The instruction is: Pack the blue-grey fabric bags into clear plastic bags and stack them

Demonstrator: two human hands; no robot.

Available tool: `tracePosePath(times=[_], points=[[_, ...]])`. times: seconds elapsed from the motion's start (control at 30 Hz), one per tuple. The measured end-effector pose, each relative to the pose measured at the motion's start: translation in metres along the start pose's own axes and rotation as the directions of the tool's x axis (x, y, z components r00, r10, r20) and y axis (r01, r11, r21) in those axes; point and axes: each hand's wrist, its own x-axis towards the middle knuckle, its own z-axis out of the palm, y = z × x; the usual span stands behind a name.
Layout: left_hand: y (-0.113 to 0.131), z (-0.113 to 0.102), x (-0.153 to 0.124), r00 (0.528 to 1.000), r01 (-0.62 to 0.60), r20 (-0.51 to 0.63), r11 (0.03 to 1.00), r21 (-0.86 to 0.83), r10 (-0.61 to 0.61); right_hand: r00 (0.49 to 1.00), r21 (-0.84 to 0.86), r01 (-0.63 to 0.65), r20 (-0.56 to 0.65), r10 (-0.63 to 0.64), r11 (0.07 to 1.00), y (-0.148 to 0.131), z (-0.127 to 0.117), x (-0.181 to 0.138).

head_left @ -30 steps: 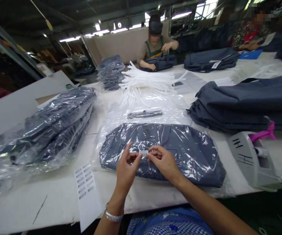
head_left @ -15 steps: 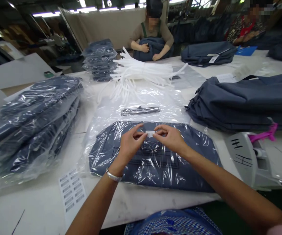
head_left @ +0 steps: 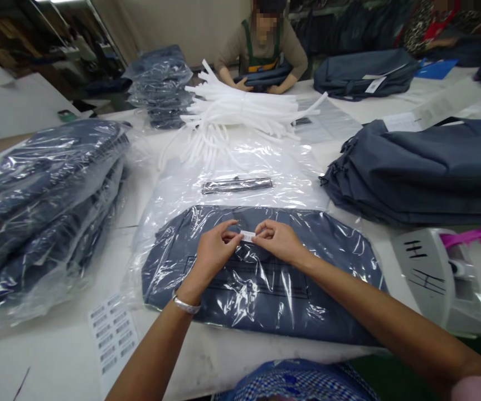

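Note:
A small white barcode sticker is stretched between my two hands, just over a dark blue bag inside a clear plastic sleeve. My left hand pinches the sticker's left end between thumb and forefinger. At its right end, the thumb and forefinger of my right hand are closed on it. The plastic sleeve reaches past the bag's far side, with a black printed strip on it. Left of my left forearm lies a sheet of barcode stickers. Whether the sticker touches the plastic I cannot tell.
Plastic-wrapped bags are piled at left, with another wrapped stack behind. White foam tubes lie beyond the sleeve. Unwrapped bags and a tape dispenser with a pink ribbon stand at right. A co-worker sits opposite.
Both hands and the sticker sit slightly lower and further left in view, as the camera has tilted down. Across the table, the co-worker's bag looks flatter and their hands have shifted.

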Motion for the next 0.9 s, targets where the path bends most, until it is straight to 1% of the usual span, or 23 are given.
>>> tracePosePath(times=[0.13,0.23,0.3,0.47,0.57,0.7,0.8,0.9], points=[[-0.002,-0.001,-0.003,1.0,-0.004,0.0,0.987,0.16,0.004,1.0,-0.065,-0.001,0.01,0.001,0.998,0.008,0.005,0.005],[0.0,-0.001,-0.006,1.0,0.016,0.005,0.955,0.296,-0.018,1.0,-0.14,0.012,0.016,-0.01,0.99,0.011,0.005,0.005],[0.001,-0.001,-0.007,1.0,0.017,0.012,0.937,0.349,-0.022,0.999,-0.186,0.029,0.024,-0.025,0.982,0.011,0.005,0.004],[0.004,-0.002,-0.009,0.998,0.009,0.053,0.938,0.346,-0.029,0.999,-0.215,0.023,0.035,-0.016,0.976,0.01,0.005,0.002],[0.004,-0.002,-0.009,0.998,0.008,0.05,0.943,0.333,-0.026,0.999,-0.22,0.007,0.039,0.001,0.976,0.008,0.006,0.001],[0.003,-0.001,-0.009,0.998,0.005,0.051,0.945,0.328,-0.023,1.0,-0.289,-0.004,0.022,0.01,0.957,0.003,0.006,0.0],[0.002,0.001,-0.009,0.998,0.01,0.055,0.931,0.365,-0.033,1.0,-0.349,-0.004,0.007,0.007,0.937,0.0,0.007,-0.001],[0.002,0.004,-0.01,0.997,-0.017,0.07,0.9,0.435,-0.015,1.0,-0.389,0.002,0.005,0.0,0.921,0.0,0.008,-0.002]])
